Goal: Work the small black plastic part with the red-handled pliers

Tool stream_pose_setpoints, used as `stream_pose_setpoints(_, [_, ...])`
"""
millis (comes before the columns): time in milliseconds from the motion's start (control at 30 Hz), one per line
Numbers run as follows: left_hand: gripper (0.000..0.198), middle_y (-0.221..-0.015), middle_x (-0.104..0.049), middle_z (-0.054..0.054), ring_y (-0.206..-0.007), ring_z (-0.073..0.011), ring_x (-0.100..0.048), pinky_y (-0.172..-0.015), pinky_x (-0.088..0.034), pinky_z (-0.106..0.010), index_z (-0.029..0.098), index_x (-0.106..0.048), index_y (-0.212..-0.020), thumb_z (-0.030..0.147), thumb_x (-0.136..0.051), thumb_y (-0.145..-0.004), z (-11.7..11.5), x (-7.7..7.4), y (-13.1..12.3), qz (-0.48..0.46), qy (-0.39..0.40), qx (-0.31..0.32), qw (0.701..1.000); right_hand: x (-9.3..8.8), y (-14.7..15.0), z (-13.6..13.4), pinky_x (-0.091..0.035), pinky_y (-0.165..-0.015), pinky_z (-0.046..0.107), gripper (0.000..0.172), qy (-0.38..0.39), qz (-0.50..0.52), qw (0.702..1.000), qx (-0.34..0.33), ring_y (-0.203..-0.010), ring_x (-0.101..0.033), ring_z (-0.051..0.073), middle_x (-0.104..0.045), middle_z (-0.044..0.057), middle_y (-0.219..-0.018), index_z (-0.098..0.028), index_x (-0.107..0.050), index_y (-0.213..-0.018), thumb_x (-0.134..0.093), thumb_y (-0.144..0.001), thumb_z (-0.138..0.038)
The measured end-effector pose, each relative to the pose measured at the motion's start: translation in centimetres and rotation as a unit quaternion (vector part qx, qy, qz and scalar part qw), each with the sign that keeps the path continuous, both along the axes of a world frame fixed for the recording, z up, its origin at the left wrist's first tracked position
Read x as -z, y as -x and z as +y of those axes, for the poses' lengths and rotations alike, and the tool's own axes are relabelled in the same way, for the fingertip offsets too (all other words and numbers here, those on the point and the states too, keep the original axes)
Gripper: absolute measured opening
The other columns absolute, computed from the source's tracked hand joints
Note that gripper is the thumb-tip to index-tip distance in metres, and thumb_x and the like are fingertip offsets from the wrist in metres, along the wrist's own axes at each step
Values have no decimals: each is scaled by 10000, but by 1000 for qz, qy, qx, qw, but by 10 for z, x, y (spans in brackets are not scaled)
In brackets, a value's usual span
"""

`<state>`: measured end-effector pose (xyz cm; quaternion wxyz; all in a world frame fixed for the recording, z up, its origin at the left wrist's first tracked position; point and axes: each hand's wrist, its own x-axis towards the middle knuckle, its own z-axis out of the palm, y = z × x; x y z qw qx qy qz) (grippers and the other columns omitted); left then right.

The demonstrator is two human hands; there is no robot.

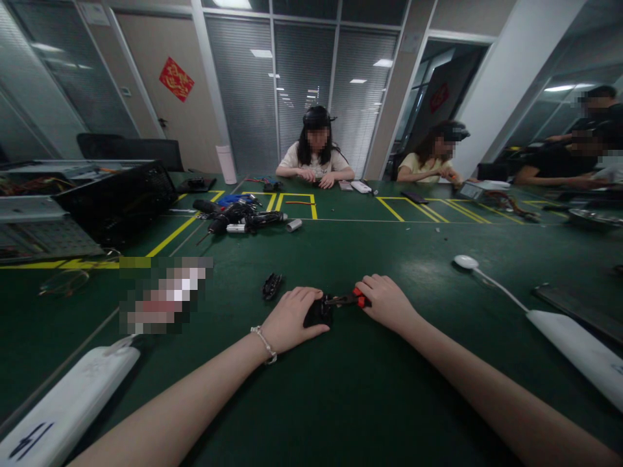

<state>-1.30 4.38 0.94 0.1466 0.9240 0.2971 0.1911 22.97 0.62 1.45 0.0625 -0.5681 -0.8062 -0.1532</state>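
Note:
My left hand [291, 319] lies curled over a small black object [318, 312] on the green table, holding it down. My right hand [384, 301] is closed on a small tool with red and black handles [351, 299], whose tip points at the black object. A small black part [271, 285] lies just left of my left hand, apart from it. A bead bracelet [264, 342] is on my left wrist.
A pile of screwdrivers and black tools [238, 216] sits further back left, beside a dark open case [114, 198]. White devices lie at the near left [63, 405] and right [579, 347], the right one cabled to a white puck [466, 261]. Other people sit across the table.

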Motion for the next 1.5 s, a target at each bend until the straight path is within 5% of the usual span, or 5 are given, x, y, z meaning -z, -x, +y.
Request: stream_pose_setpoints(1500, [556,-1185,-476,-62,-1082,-235,-436,-899,-362,-398,204,-401,-1165,499,-568,-725,-1,0,1,-1,3,0,1000,0,0,1,-367,-714,319,290,11,13,1000,-12,-805,-491,192,-563,67,-896,-167,-549,-944,-559,-655,-182])
